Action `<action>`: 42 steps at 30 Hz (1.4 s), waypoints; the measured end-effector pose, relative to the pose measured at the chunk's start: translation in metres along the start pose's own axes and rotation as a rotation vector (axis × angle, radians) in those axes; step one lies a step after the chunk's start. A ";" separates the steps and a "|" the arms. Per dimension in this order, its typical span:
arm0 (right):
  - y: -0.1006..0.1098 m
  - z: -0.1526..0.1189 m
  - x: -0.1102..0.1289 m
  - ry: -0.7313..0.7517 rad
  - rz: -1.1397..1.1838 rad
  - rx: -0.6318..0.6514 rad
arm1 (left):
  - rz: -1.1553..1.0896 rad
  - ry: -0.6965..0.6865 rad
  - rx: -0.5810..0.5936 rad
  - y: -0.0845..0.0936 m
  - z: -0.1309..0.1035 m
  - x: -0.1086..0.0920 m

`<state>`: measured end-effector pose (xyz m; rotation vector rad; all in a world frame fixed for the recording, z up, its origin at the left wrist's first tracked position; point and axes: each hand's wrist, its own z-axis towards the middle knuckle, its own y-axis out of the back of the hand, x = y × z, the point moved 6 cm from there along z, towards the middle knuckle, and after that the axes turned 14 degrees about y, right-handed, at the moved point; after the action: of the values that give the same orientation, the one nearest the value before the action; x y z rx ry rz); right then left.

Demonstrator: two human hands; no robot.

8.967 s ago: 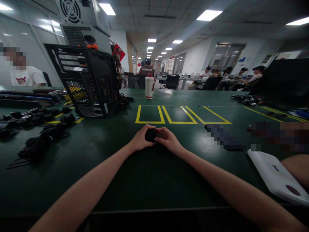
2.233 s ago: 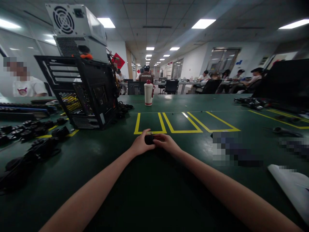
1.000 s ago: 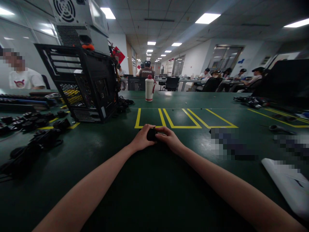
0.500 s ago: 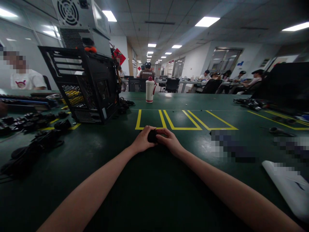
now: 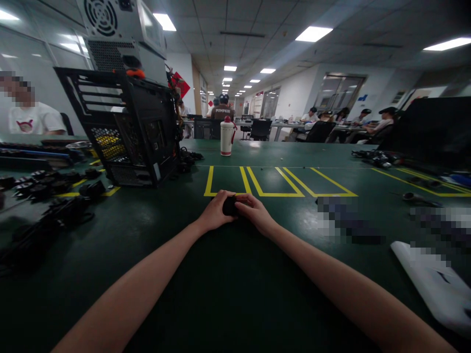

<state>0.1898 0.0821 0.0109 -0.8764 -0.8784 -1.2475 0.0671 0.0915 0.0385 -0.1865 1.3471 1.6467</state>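
A small dark object [image 5: 229, 206] is between my two hands, low over the green table [image 5: 235, 274], just in front of the yellow tape marks [image 5: 257, 192]. My left hand [image 5: 216, 212] is wrapped round its left side. The fingers of my right hand [image 5: 253, 208] press on its right side. What exactly the object is cannot be made out, since fingers cover part of it.
A black computer case [image 5: 125, 132] stands at the left, with black cable bundles [image 5: 47, 225] before it. A white bottle [image 5: 226, 137] stands behind the tape. A white device [image 5: 430, 279] lies at the right. A person [image 5: 35, 117] sits far left.
The whole view has shifted slightly, so things sit a little further left. Both hands still hold the dark object in nearly the same pose.
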 end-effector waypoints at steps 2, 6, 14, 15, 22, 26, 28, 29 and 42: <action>-0.001 0.000 -0.002 -0.028 0.011 0.021 | 0.003 0.003 -0.001 0.000 0.000 0.000; -0.002 -0.002 -0.002 -0.026 0.044 0.047 | 0.004 0.001 -0.007 0.000 0.001 0.001; 0.000 -0.002 0.003 0.032 0.024 0.009 | 0.002 -0.014 -0.023 -0.002 0.003 0.003; 0.000 -0.001 0.004 0.031 0.016 0.000 | 0.000 -0.013 -0.023 -0.002 0.003 0.003; -0.002 -0.003 0.002 -0.039 0.051 0.037 | 0.009 0.011 -0.007 -0.001 0.001 0.002; 0.001 -0.001 0.003 0.030 0.039 0.045 | 0.012 0.011 -0.006 0.000 0.001 0.002; 0.003 0.000 0.002 0.046 0.003 0.034 | 0.011 0.005 -0.010 -0.001 0.001 0.003; 0.004 0.000 0.001 0.053 -0.016 0.027 | 0.012 0.004 -0.014 -0.001 0.001 0.003; -0.001 0.000 0.006 0.051 -0.013 0.041 | 0.010 -0.012 -0.032 -0.001 0.001 0.002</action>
<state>0.1895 0.0800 0.0165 -0.8044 -0.8671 -1.2535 0.0672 0.0937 0.0366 -0.1894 1.3151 1.6760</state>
